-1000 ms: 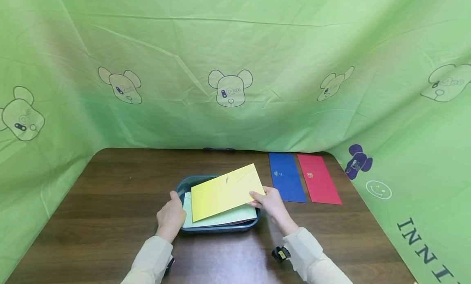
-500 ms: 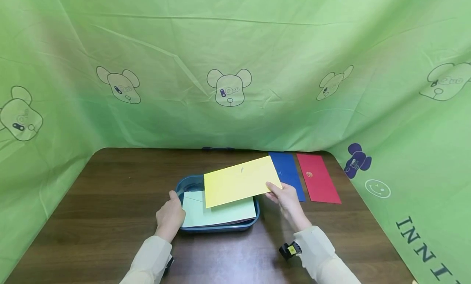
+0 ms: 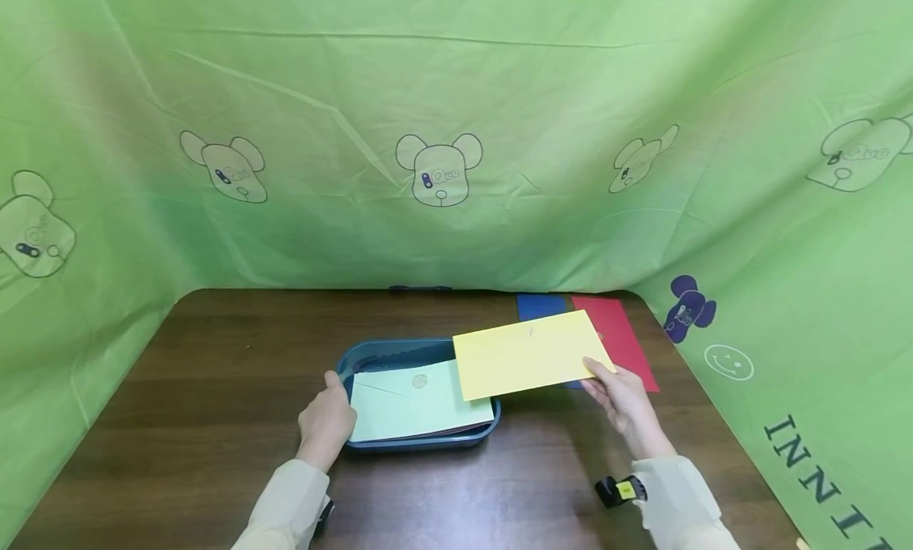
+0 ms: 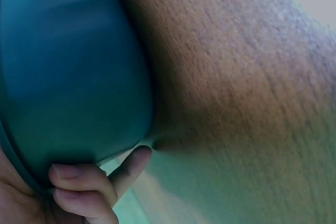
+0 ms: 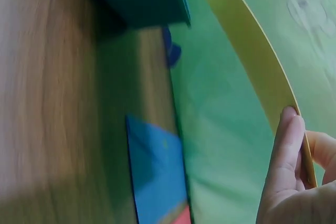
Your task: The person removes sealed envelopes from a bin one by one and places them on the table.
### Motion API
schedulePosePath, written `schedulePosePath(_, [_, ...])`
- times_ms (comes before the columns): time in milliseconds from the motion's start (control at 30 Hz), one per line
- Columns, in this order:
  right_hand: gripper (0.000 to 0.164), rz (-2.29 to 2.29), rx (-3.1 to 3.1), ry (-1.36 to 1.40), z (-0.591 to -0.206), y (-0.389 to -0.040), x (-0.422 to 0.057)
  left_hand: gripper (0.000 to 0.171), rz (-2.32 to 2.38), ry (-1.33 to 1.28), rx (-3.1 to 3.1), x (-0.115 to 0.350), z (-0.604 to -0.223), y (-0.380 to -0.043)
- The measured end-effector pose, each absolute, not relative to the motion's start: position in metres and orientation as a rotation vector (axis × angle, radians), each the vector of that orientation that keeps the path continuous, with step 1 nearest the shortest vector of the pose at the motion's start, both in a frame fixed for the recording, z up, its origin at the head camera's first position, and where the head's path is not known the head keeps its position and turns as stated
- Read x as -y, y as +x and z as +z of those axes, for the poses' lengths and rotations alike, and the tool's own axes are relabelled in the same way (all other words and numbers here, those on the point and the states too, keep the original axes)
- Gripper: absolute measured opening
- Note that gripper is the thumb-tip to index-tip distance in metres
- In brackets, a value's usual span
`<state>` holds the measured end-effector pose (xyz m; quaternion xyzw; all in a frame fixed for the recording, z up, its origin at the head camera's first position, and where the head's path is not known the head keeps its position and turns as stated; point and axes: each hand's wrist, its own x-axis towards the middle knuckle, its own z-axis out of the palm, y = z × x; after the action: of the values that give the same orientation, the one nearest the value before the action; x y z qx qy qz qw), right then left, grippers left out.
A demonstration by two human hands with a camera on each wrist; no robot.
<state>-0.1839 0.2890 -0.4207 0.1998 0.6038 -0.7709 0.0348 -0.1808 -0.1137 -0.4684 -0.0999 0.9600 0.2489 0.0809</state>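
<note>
My left hand (image 3: 326, 423) grips the left end of a blue plastic bin (image 3: 388, 352); in the left wrist view its curled fingers (image 4: 84, 179) lie against the bin's outer wall (image 4: 73, 72). A pale green envelope (image 3: 406, 407) with a round emblem lies on top of other envelopes inside the bin. My right hand (image 3: 629, 407) pinches the right end of a yellow envelope (image 3: 531, 356) between thumb and fingers. Held up and slightly tilted, the yellow envelope overlaps the bin's right end in the head view. The right wrist view shows it bowed a little, edge-on (image 5: 262, 61).
At the back right of the wooden table (image 3: 235, 391) lie a blue envelope (image 3: 538, 307) and a red envelope (image 3: 631, 340) side by side, both partly covered by the yellow one in the head view. Green cloth (image 3: 321, 217) with bear prints hangs behind and along the sides.
My right hand has carried the yellow envelope rightward, from over the bin to above the blue and red envelopes, baring more of the pale green one. The left hand stays on the bin.
</note>
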Motion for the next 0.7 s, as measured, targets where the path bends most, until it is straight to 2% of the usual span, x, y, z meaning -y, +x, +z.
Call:
schedulePosePath(267, [0.01, -2.438, -1.801, 0.48, -0.436, -0.167, -0.349, 0.061, 0.754, -0.29, -2.86, 0.114, -0.467, -0.18])
schedulePosePath(367, [0.014, -2.374, -1.853, 0.494, -0.441, -0.163, -0.367, 0.06, 0.748, -0.292, -2.861, 0.113, -0.467, -0.18])
schedulePosePath(533, [0.02, -2.185, -1.942, 0.688, -0.442, -0.156, -0.385, 0.06, 0.742, -0.301, -2.859, 0.113, -0.467, -0.18])
schedulePosePath(700, [0.022, -2.075, -1.905, 0.664, -0.45, -0.151, -0.405, 0.059, 0.753, -0.298, -2.851, 0.113, -0.467, -0.179])
